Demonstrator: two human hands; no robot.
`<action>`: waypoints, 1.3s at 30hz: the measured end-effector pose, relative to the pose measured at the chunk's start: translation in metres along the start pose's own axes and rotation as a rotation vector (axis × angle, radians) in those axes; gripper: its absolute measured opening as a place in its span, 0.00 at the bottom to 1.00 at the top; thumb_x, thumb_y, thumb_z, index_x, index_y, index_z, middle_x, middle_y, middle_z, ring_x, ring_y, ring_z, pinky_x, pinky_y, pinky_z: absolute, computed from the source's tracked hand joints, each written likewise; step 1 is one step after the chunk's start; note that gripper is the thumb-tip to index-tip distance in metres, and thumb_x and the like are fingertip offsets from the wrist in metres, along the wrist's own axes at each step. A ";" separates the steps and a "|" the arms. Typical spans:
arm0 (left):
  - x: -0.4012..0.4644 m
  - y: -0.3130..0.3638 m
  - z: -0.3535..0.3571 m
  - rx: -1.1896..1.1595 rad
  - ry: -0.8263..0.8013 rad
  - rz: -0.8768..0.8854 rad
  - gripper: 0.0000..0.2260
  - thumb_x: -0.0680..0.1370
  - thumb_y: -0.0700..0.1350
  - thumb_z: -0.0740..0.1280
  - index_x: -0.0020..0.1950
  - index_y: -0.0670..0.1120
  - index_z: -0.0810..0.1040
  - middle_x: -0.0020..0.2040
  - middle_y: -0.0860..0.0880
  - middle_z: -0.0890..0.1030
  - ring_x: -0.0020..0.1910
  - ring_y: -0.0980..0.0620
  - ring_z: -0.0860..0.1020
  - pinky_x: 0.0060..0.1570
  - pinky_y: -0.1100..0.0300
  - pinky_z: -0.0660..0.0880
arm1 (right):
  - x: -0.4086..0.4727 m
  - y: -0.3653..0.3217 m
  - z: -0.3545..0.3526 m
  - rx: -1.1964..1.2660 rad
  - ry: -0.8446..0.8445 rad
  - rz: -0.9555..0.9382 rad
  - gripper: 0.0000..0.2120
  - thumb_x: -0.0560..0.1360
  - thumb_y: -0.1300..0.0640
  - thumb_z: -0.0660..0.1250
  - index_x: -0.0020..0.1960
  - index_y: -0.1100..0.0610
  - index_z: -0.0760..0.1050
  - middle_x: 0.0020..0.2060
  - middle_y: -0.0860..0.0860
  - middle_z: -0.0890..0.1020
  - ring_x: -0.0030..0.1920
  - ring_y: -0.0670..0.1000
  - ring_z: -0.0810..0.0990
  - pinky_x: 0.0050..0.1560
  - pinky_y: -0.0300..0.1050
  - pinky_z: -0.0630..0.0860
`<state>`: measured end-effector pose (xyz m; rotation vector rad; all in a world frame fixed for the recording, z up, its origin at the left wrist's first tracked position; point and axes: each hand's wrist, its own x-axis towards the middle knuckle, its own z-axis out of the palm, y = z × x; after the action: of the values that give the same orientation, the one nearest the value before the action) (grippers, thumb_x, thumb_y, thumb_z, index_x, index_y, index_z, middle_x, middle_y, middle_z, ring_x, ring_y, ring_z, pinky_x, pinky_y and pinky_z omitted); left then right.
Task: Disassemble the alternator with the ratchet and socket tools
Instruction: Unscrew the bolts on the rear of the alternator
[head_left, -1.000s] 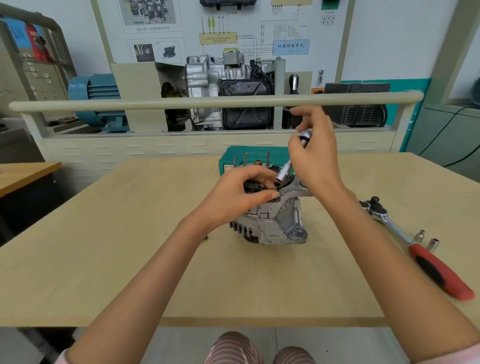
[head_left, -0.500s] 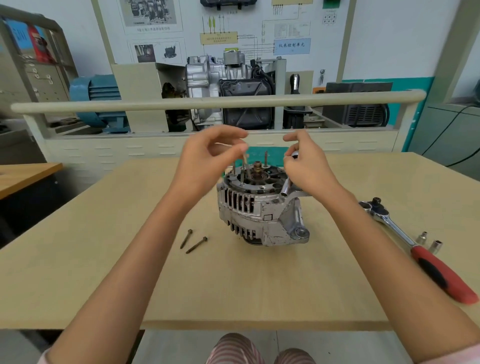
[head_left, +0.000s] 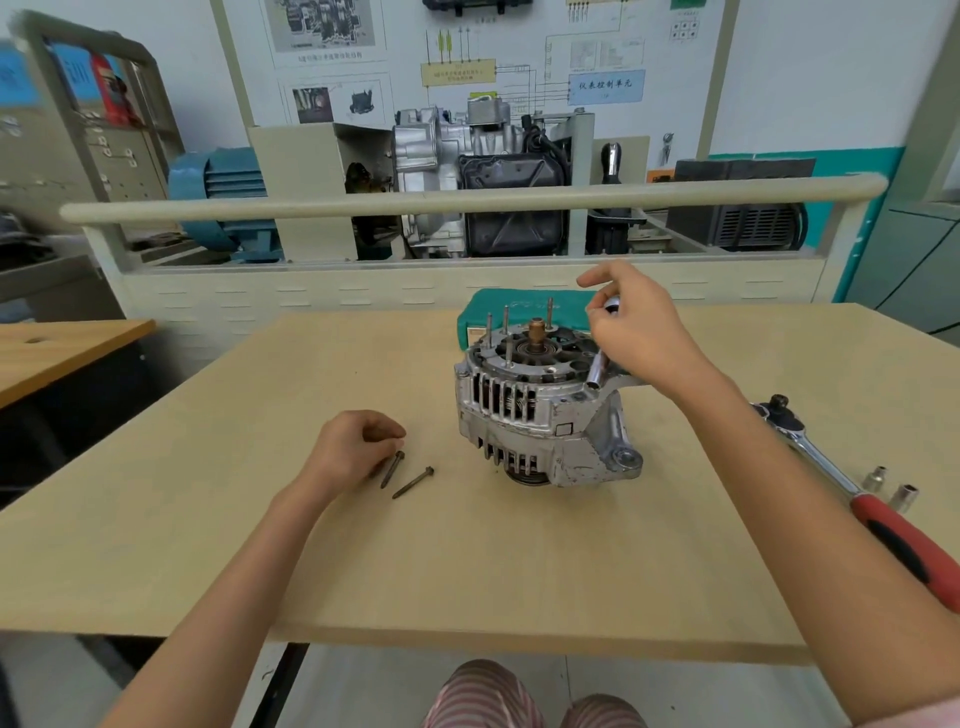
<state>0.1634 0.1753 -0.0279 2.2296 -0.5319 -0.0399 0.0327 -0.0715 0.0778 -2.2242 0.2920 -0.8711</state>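
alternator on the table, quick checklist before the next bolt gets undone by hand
1. Silver ribbed alternator resting on the pale wooden table: ok.
2. Chrome socket extension in the right hand, tip seated on a bolt at the housing edge: cannot tell.
3. Left hand steadying the alternator: not ok, it is at the bolts.
4. Two dark removed bolts lying on the table apart from the alternator: ok.
5. Red-handled ratchet within reach on the right: ok.
6. Two small chrome sockets beside it: ok.
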 end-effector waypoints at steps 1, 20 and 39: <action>0.000 -0.002 0.001 0.016 0.004 0.006 0.03 0.74 0.36 0.70 0.45 0.44 0.81 0.41 0.47 0.81 0.40 0.52 0.78 0.38 0.68 0.71 | 0.000 0.000 0.000 -0.005 -0.001 -0.002 0.09 0.78 0.65 0.57 0.54 0.53 0.69 0.47 0.47 0.71 0.64 0.59 0.71 0.33 0.34 0.75; -0.014 -0.004 0.001 0.246 -0.043 0.016 0.16 0.75 0.55 0.68 0.57 0.46 0.76 0.49 0.49 0.78 0.43 0.54 0.75 0.40 0.64 0.67 | -0.001 0.000 0.000 -0.032 0.024 -0.015 0.10 0.78 0.65 0.57 0.54 0.54 0.70 0.48 0.49 0.71 0.63 0.58 0.72 0.32 0.31 0.72; -0.018 0.007 0.020 0.372 -0.068 0.161 0.11 0.74 0.45 0.69 0.55 0.47 0.81 0.46 0.49 0.73 0.41 0.54 0.72 0.41 0.65 0.64 | -0.003 -0.001 -0.001 -0.022 0.035 -0.023 0.11 0.77 0.66 0.57 0.57 0.55 0.70 0.48 0.49 0.71 0.63 0.57 0.71 0.33 0.31 0.73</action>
<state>0.1405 0.1638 -0.0383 2.5436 -0.8085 0.0731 0.0299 -0.0701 0.0772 -2.2380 0.2946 -0.9236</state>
